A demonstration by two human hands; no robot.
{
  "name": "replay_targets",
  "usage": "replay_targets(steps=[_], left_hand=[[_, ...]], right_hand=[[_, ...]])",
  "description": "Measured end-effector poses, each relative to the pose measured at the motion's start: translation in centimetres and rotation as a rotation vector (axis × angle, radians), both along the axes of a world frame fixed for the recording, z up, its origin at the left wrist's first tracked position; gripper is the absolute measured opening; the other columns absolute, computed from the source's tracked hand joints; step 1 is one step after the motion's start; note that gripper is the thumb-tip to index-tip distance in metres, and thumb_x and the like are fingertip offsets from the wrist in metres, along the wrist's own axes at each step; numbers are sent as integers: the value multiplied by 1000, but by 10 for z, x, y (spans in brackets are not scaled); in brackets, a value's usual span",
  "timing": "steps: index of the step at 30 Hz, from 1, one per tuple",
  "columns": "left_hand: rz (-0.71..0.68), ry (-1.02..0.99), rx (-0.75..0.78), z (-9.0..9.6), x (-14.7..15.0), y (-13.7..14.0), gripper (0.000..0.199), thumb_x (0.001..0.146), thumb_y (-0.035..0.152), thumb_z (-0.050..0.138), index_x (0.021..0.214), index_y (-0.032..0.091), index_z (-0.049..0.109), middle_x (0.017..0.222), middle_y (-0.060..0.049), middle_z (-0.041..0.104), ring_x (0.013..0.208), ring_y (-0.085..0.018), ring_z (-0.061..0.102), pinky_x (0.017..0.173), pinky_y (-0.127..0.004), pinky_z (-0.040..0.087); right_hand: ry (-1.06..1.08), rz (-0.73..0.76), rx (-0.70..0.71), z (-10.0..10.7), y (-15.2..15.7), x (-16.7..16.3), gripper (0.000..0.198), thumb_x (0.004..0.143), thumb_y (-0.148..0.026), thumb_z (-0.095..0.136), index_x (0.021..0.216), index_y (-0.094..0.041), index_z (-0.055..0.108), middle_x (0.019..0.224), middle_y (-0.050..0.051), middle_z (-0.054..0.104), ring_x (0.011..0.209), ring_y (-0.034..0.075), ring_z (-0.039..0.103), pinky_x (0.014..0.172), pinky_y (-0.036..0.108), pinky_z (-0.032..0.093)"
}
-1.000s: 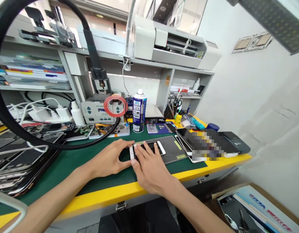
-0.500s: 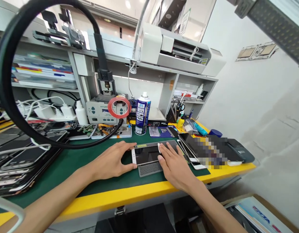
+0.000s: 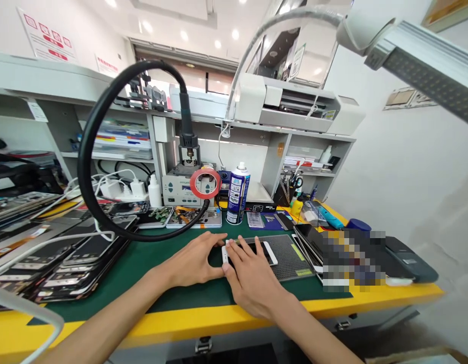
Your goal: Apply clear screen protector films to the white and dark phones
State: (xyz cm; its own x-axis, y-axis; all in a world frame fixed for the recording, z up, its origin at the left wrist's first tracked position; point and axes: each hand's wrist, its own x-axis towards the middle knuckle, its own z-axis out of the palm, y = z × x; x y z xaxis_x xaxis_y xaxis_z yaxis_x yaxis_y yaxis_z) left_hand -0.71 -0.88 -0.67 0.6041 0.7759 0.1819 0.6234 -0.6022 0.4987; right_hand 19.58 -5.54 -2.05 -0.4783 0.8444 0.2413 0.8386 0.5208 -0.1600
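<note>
A white-framed smartphone (image 3: 270, 254) lies screen up on a grey perforated mat (image 3: 289, 260). My left hand (image 3: 192, 259) steadies the phone's left end, thumb at the near corner and index finger at the far one. Stretched across the dark screen is my right hand (image 3: 252, 278), its fingertips near the left end. They press on a small white wipe (image 3: 227, 243), of which only a bit shows. Most of the screen is hidden beneath this hand.
A spray can (image 3: 237, 194) stands behind the mat. Stacked phone screens (image 3: 89, 258) lie on the left, more phones (image 3: 313, 247) on the right. A black flexible hose (image 3: 85, 151) loops over the left side. A red tape roll (image 3: 205, 183) hangs before the control box (image 3: 176, 189).
My right hand has swept the wipe from the phone's right part to its left end. My left hand stays at the phone's left end. The camera view has shifted.
</note>
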Motion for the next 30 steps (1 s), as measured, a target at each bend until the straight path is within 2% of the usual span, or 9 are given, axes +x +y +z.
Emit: replay_targets(steps=[5,11,15,18,23,30], left_hand=[[-9,1,-15,6,-2,-2,75,81,49,62,147,22,38,136,-12,55,125,-30,52,102,-40,46],[-16,-27,13,-3,-5,3,79,79,55,65,146,23,39,142,-12,50,123,-29,54,103,-39,46],[-18,-8,6,-5,-5,4,82,78,59,65,148,26,36,149,-10,44,131,-30,48,107,-41,42],[-19,28,5,-2,-4,3,80,81,58,63,149,28,35,147,-8,48,134,-29,44,108,-41,41],[-32,41,53,1,-3,1,74,82,51,63,148,28,38,135,-8,59,125,-29,54,103,-39,46],[-8,124,126,-9,-5,4,70,82,47,62,147,28,41,146,-7,49,137,-32,42,111,-41,39]], right_hand=[[18,36,11,4,-3,-5,53,104,-41,20,148,-21,40,154,3,39,146,28,22,118,59,5],[29,57,-2,6,-10,-6,53,104,-40,19,148,-20,39,154,5,38,146,27,21,119,58,2],[67,58,-8,6,-16,-9,53,104,-38,18,147,-18,42,152,5,41,146,26,22,119,56,-2],[97,54,-15,5,-22,-9,52,104,-38,19,147,-20,42,153,4,40,147,26,21,119,56,-2],[119,51,-41,4,-31,-5,50,104,-38,22,148,-23,40,154,0,38,147,23,21,120,55,0],[162,21,-32,-2,-40,-7,53,103,-42,22,150,-21,36,156,0,31,148,25,16,120,56,-3]])
